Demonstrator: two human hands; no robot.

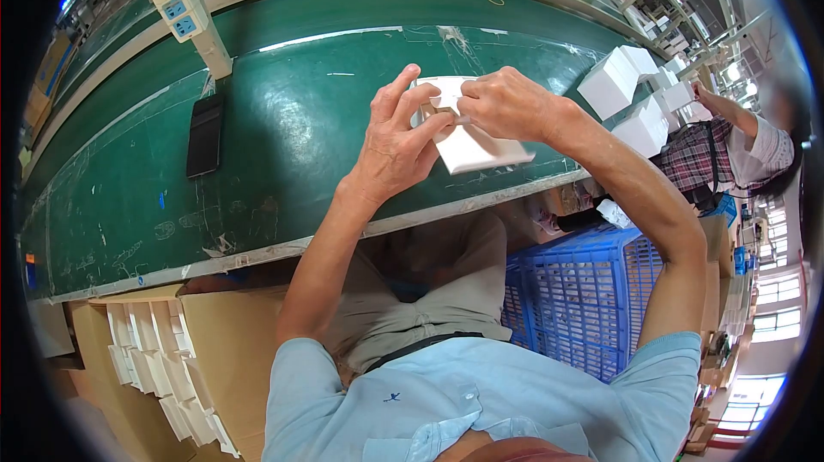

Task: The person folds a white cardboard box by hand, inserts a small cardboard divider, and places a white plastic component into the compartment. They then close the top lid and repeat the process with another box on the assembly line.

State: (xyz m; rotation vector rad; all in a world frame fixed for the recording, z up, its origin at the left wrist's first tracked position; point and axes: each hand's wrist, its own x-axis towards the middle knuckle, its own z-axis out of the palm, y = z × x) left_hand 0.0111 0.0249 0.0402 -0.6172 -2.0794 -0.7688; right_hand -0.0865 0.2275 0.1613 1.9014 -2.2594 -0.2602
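Note:
A small white cardboard box (pixel 481 149) lies on the green work surface in front of me, with an end flap or insert standing up at its far side. My left hand (pixel 402 131) is at the box's left, thumb and bent fingers around the upright end while one finger sticks up. From the right, my right hand (pixel 508 104) pinches the same end with curled fingers. Both hands meet at this end, so what lies between the fingertips is partly hidden.
A black phone (pixel 205 136) lies left, below a post with sockets (pixel 178 9). White boxes (pixel 608 84) stand at right near another person (pixel 725 140). Below are a blue plastic crate (pixel 575 299) and a large carton (pixel 232 350) with white boxes. The bench edge (pixel 283 252) is nearest me.

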